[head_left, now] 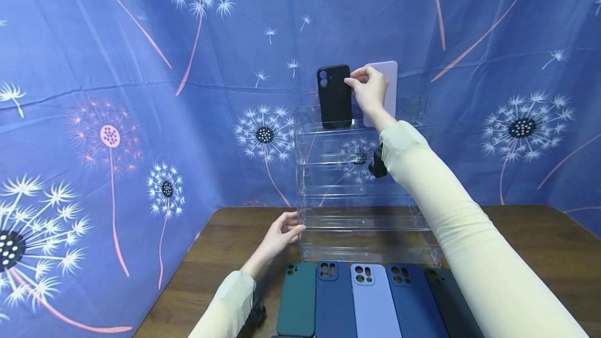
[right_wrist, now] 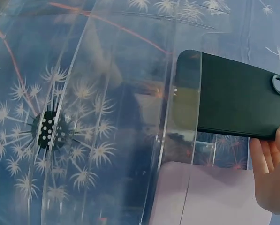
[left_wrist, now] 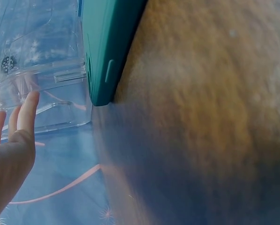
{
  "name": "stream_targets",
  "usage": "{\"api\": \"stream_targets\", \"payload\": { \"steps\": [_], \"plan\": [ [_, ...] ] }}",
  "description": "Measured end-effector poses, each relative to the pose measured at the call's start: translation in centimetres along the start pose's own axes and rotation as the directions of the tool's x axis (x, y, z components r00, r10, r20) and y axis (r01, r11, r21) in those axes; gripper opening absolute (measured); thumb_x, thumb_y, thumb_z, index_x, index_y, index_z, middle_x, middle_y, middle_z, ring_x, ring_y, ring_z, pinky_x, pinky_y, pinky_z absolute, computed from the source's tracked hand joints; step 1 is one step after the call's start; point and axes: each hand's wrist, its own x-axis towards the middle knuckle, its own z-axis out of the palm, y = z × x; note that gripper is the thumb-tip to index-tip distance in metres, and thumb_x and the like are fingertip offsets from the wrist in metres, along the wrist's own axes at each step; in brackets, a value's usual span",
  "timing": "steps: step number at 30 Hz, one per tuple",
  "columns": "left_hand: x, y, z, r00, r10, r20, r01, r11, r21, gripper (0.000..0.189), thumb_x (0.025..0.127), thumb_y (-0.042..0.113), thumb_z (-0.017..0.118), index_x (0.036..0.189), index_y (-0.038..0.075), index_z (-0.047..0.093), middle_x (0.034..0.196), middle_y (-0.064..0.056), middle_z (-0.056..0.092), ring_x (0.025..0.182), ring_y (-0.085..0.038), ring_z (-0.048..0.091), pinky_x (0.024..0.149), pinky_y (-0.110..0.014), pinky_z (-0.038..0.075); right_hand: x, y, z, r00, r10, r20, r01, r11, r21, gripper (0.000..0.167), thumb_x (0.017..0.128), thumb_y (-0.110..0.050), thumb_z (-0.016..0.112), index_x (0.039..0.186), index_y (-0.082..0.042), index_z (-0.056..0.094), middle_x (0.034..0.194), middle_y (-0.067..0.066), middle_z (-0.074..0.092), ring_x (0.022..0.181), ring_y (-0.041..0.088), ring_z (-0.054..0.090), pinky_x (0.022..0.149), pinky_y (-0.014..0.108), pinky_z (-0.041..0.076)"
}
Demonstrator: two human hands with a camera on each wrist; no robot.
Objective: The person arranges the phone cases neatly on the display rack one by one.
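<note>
the right hand [head_left: 371, 90] pinches a black phone case [head_left: 334, 99] by its right edge, leaving its back uncovered; below the grip, a clear rack [head_left: 357, 222] seems to bear its lower end. beside the grip stands a lilac case [head_left: 392, 86]. far lower, the left hand [head_left: 279, 233], fingers loosely extended, touches the rack's side, probably steadying it.
</note>
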Motion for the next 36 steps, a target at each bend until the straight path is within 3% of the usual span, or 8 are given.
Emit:
{"api": "stream_targets", "payload": {
  "steps": [4,9,19,27,36],
  "plan": [
    [0.1,-0.4,-0.1,1.0,-0.006,0.0,0.006,1.0,0.012,0.052,0.09,0.02,0.064,0.134,0.0,0.044,0.122,-0.027,0.054,0.096,-0.017,0.061,0.085,-0.032,0.055,-0.2,0.3,0.0,1.0,-0.002,0.026,0.005,0.994,-0.111,0.016,0.086,-0.01,0.068,0.097,0.001,0.066,0.084,0.008,0.068,0.065,0.006,0.058,0.063,0.015,0.049],
    [0.0,-0.6,0.0,1.0,-0.007,0.001,0.007,1.0,0.007,0.053,0.09,0.02,0.064,0.134,0.0,0.043,0.123,-0.027,0.054,0.097,-0.018,0.061,0.086,-0.032,0.055,-0.8,0.5,-0.5,0.991,-0.046,0.127,0.077,0.966,-0.248,0.021,0.086,-0.006,0.063,0.104,0.005,0.065,0.104,0.022,0.067,0.091,0.027,0.064,0.083,0.031,0.052],
    [0.0,-0.5,0.1,1.0,-0.007,-0.024,0.008,1.0,0.004,0.049,0.09,0.019,0.065,0.132,0.003,0.046,0.121,-0.024,0.056,0.092,-0.011,0.061,0.085,-0.032,0.055,-1.7,0.6,-1.6,0.982,-0.119,0.148,0.153,0.958,-0.243,0.021,0.087,-0.009,0.063,0.104,0.002,0.067,0.101,0.021,0.068,0.092,0.03,0.064,0.085,0.036,0.052],
    [-0.2,-0.2,0.1,1.0,-0.002,-0.005,0.002,1.0,0.02,0.053,0.09,0.02,0.064,0.134,-0.001,0.043,0.121,-0.026,0.055,0.097,-0.02,0.061,0.086,-0.033,0.055,-3.0,0.7,-3.4,0.971,-0.14,0.192,0.184,0.955,-0.234,0.023,0.087,-0.011,0.064,0.105,0.003,0.065,0.099,0.022,0.068,0.088,0.032,0.064,0.085,0.037,0.052],
    [-0.4,-0.1,0.2,0.999,-0.015,-0.037,0.016,1.0,0.021,0.049,0.09,0.02,0.064,0.132,0.003,0.046,0.116,-0.017,0.059,0.091,-0.012,0.061,0.085,-0.034,0.055,-3.7,0.6,-5.6,0.963,-0.14,0.23,0.195,0.951,-0.239,0.028,0.088,-0.016,0.065,0.11,0.001,0.064,0.102,0.021,0.067,0.091,0.031,0.064,0.086,0.038,0.052]
  ]
}}
